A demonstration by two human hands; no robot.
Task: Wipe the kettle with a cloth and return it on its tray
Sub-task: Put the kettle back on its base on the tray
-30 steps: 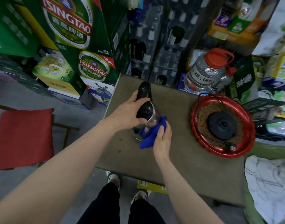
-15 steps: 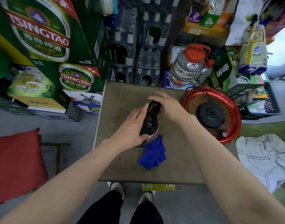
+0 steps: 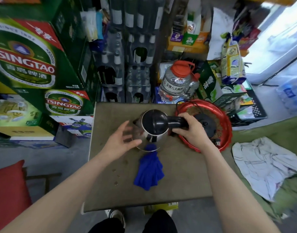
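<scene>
A steel kettle with a black lid and black handle stands upright on the brown table, just left of the red tray. My right hand is closed around the kettle's handle, which points right toward the tray. My left hand hovers beside the kettle's left side with fingers spread, holding nothing. The blue cloth lies crumpled on the table in front of the kettle, its tip touching the kettle's base. The black kettle base sits in the tray, partly hidden by my right hand.
Green beer cartons stack at the left, crates of bottles behind the table. A clear jug with a red cap stands behind the tray. A white cloth lies at the right, a red chair at the lower left.
My right hand let go of the blue cloth, which now lies on the table, and took the kettle's handle. The kettle turned upright with its handle to the right. My left hand came off it.
</scene>
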